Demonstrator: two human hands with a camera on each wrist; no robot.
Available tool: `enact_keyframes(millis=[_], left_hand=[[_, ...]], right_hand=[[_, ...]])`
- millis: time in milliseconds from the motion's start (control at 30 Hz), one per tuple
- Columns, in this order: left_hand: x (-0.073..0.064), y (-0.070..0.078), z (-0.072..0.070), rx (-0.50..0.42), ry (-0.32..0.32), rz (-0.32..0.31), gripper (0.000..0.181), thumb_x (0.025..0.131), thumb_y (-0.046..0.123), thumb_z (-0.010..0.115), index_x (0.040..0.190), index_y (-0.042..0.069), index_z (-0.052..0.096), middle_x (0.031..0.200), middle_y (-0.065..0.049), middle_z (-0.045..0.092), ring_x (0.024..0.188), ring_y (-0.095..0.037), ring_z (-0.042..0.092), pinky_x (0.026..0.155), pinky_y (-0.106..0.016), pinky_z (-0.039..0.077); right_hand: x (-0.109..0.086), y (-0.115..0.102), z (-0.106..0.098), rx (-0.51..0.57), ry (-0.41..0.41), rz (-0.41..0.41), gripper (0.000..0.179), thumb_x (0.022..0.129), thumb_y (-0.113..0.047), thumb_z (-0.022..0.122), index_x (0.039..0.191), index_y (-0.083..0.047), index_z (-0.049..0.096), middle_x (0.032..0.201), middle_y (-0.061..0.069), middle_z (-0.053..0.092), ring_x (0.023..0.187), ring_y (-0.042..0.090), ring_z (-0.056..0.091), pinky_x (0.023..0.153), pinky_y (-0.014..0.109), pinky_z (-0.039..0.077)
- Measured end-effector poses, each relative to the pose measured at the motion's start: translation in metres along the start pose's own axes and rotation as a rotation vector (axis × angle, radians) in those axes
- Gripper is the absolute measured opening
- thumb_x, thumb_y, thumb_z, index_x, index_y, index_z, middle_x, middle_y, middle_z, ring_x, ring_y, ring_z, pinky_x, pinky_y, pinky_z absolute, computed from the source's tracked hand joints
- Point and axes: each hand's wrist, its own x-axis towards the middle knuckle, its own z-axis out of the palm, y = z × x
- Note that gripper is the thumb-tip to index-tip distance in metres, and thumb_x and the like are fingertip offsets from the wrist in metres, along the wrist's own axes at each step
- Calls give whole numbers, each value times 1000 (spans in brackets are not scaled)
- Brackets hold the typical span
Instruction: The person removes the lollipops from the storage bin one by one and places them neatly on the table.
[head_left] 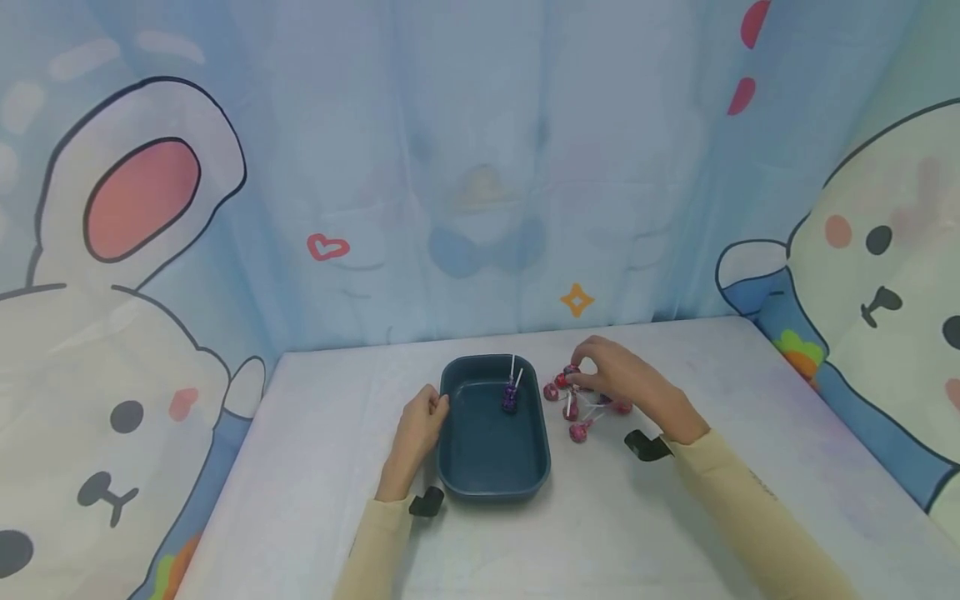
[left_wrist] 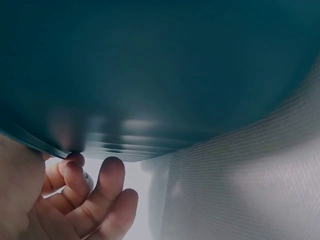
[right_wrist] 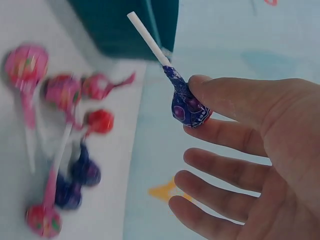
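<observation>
Between thumb and forefinger my right hand (right_wrist: 245,130) pinches a lollipop (right_wrist: 190,107) in a dark blue-purple wrapper, its white stick pointing up and left in the right wrist view. In the head view that hand (head_left: 618,371) is over the right side of a loose group of lollipops (head_left: 577,432). My left hand (head_left: 417,421) grips the left rim of a dark teal tray (head_left: 495,489), its thumb and fingertips at the edge. Inside the tray, near its upper right, lie purple-wrapped lollipops (head_left: 510,400) with white sticks.
Pink, red and dark blue lollipops (right_wrist: 55,95) lie on the white tabletop (head_left: 315,433), just right of the tray. A light blue curtain (head_left: 480,125) with cartoon figures hangs behind the table's far edge.
</observation>
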Motion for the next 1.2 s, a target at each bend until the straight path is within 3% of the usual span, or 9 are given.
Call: enact_keyframes(millis=[533,800,1200], left_hand=[[-1,-3,2,4,8,13,23,94,31,48,78,13,46,62,1,43,54,-11,41,49,-24,34],[0,-3,2,2,21,28,24,94,29,48,78,13,45,62,2,42,53,-11,40,48,-24,33],[0,-4,2,2,25,50,24,94,29,48,78,12,45,61,3,41,53,-10,39,48,-24,33]], right_hand=[[-11,92,4,66,-63,309,41,87,-36,59,108,0,60,116,24,55,101,37,52,81,49,46],[-14,112,11,94,-103,443,47,88,-37,57,112,4,56,119,29,51,95,36,53,76,47,46],[-20,125,24,55,-78,505,45,88,-35,56,106,7,58,105,25,57,86,32,52,74,44,45]])
